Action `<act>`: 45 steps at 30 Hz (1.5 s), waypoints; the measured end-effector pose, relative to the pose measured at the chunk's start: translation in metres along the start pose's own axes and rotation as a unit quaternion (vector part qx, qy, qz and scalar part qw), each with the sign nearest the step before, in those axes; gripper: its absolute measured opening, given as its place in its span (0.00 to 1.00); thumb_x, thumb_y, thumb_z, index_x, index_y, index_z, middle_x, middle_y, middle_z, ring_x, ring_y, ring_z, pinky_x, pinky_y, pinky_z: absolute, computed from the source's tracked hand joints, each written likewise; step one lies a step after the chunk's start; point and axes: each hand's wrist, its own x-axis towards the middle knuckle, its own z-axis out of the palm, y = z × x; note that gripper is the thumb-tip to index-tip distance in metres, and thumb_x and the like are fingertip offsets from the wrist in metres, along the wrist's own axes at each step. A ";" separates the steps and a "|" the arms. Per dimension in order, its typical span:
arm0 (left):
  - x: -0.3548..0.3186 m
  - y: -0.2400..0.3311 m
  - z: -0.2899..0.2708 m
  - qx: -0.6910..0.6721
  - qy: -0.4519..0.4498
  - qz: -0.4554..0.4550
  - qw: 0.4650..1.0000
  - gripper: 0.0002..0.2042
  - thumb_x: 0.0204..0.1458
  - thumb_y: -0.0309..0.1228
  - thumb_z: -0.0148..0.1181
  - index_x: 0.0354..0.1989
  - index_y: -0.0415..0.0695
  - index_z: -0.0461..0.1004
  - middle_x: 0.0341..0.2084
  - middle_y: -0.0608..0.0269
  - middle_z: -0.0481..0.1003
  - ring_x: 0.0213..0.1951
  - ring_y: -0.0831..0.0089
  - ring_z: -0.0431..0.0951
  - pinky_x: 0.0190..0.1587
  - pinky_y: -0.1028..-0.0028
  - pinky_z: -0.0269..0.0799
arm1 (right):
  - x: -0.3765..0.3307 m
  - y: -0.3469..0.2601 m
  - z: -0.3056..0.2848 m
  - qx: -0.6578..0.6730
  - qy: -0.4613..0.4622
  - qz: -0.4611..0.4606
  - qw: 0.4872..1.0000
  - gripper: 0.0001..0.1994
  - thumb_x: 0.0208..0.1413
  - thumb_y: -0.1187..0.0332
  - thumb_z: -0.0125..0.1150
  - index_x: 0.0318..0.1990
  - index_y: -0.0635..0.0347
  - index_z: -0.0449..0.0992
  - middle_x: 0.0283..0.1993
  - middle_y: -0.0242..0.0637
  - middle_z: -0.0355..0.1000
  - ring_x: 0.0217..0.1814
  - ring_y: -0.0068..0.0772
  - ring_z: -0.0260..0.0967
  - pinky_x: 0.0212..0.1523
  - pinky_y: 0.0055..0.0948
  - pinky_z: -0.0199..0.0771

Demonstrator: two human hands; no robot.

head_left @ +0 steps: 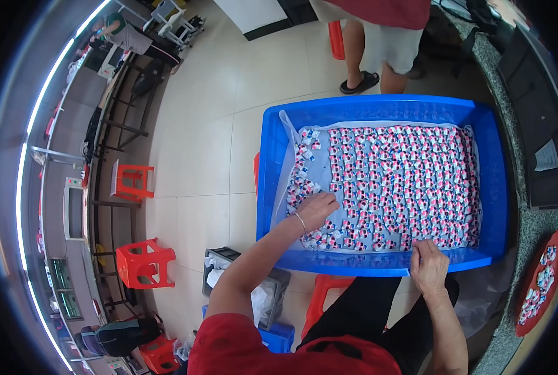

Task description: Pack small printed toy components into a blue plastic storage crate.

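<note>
A large blue plastic bin [385, 107] lies before me, lined with a thin white sheet [317, 172]. Small white, pink and blue figure-shaped pieces [410, 181] stand in close rows over its middle and right. More pieces [299, 190] are heaped loosely along the left side. My left hand [317, 211], with a thin bracelet at the wrist, reaches in between heap and rows; its fingers are curled together over the pieces, and their tips are hidden. At the bin's near rim, toward the right, my right hand [430, 265] is closed, its contents hidden.
Beyond the bin stands a person [372, 37] in shorts and black slippers. A speckled counter [522, 231] borders the right, with a red tray [557, 275] of similar pieces on it. Red stools [144, 262] and a grey crate [279, 287] are at the left; another person [129, 37] bends over a far workbench.
</note>
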 end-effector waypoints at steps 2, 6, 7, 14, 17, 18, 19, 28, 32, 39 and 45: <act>0.000 0.006 -0.001 -0.018 0.039 -0.016 0.999 0.09 0.44 0.21 0.57 0.36 0.45 0.73 0.38 0.61 0.69 0.43 0.61 0.72 0.46 0.65 0.70 | -0.001 0.001 0.000 -0.004 -0.006 0.010 1.000 0.02 0.50 0.74 0.57 0.31 0.60 0.74 0.29 0.41 0.71 0.29 0.46 0.72 0.29 0.39 0.72; -0.005 0.005 0.006 -0.047 0.059 -0.067 0.995 0.08 0.48 0.21 0.55 0.37 0.42 0.73 0.38 0.59 0.70 0.39 0.61 0.75 0.41 0.65 0.74 | -0.001 0.000 0.001 -0.005 0.003 0.013 1.000 0.02 0.50 0.74 0.57 0.31 0.60 0.75 0.30 0.40 0.71 0.29 0.46 0.72 0.29 0.39 0.72; -0.003 0.005 0.007 -0.048 0.059 -0.068 0.995 0.08 0.48 0.21 0.55 0.37 0.42 0.73 0.38 0.59 0.70 0.39 0.61 0.75 0.41 0.65 0.74 | 0.000 0.000 0.001 -0.005 0.010 0.006 1.000 0.02 0.50 0.74 0.57 0.31 0.60 0.75 0.30 0.40 0.72 0.29 0.46 0.72 0.29 0.39 0.72; 0.014 0.002 0.013 -0.035 0.103 -0.062 0.992 0.07 0.49 0.21 0.53 0.37 0.40 0.73 0.38 0.56 0.70 0.35 0.57 0.77 0.37 0.63 0.76 | -0.001 -0.002 -0.003 0.004 -0.025 0.025 0.999 0.03 0.52 0.75 0.55 0.32 0.63 0.75 0.30 0.44 0.72 0.30 0.49 0.72 0.30 0.40 0.72; 0.010 0.004 0.008 -0.063 0.119 -0.075 0.988 0.07 0.48 0.20 0.54 0.36 0.40 0.73 0.37 0.55 0.70 0.36 0.57 0.77 0.37 0.63 0.75 | 0.001 -0.001 0.000 0.013 -0.011 0.017 1.000 0.03 0.52 0.75 0.55 0.32 0.63 0.75 0.30 0.44 0.72 0.30 0.49 0.72 0.29 0.40 0.71; 0.007 0.006 0.003 -0.083 0.127 -0.075 0.986 0.06 0.48 0.21 0.54 0.35 0.40 0.73 0.37 0.55 0.70 0.36 0.57 0.76 0.38 0.63 0.75 | 0.001 -0.001 0.001 0.005 -0.005 0.014 1.000 0.03 0.51 0.74 0.56 0.32 0.62 0.75 0.30 0.42 0.72 0.29 0.47 0.72 0.29 0.39 0.72; 0.004 0.004 -0.002 -0.074 0.060 -0.028 0.995 0.05 0.46 0.22 0.56 0.33 0.41 0.72 0.34 0.56 0.71 0.38 0.58 0.74 0.40 0.62 0.73 | 0.000 0.000 0.001 -0.003 0.002 0.013 1.000 0.02 0.50 0.73 0.56 0.31 0.60 0.75 0.30 0.40 0.72 0.29 0.45 0.72 0.29 0.38 0.73; -0.019 0.019 0.007 -0.010 -0.027 0.027 0.999 0.08 0.42 0.24 0.58 0.33 0.43 0.72 0.32 0.59 0.70 0.38 0.60 0.73 0.42 0.62 0.71 | -0.002 0.001 0.003 -0.006 0.010 0.007 1.000 0.02 0.50 0.73 0.56 0.30 0.60 0.74 0.29 0.40 0.71 0.28 0.45 0.72 0.28 0.38 0.72; -0.014 0.016 0.009 -0.016 0.041 0.014 0.999 0.08 0.44 0.23 0.57 0.34 0.42 0.72 0.31 0.58 0.70 0.37 0.60 0.75 0.39 0.63 0.73 | -0.004 0.002 0.003 -0.009 0.011 0.004 1.000 0.02 0.50 0.73 0.57 0.30 0.61 0.74 0.29 0.40 0.71 0.28 0.45 0.72 0.28 0.38 0.72; 0.005 0.015 0.004 0.006 0.079 -0.019 0.997 0.07 0.46 0.21 0.55 0.35 0.42 0.72 0.30 0.58 0.70 0.33 0.61 0.76 0.35 0.66 0.74 | -0.002 0.002 0.001 -0.005 0.006 0.009 1.000 0.03 0.50 0.73 0.56 0.31 0.61 0.75 0.29 0.41 0.71 0.29 0.45 0.72 0.29 0.39 0.72; -0.005 0.050 -0.008 -0.078 -0.020 -0.037 0.996 0.11 0.44 0.32 0.61 0.36 0.44 0.72 0.32 0.57 0.72 0.38 0.57 0.76 0.42 0.60 0.73 | -0.002 0.003 0.001 -0.003 0.007 0.014 1.000 0.03 0.51 0.73 0.56 0.30 0.61 0.75 0.29 0.41 0.71 0.29 0.45 0.72 0.29 0.39 0.72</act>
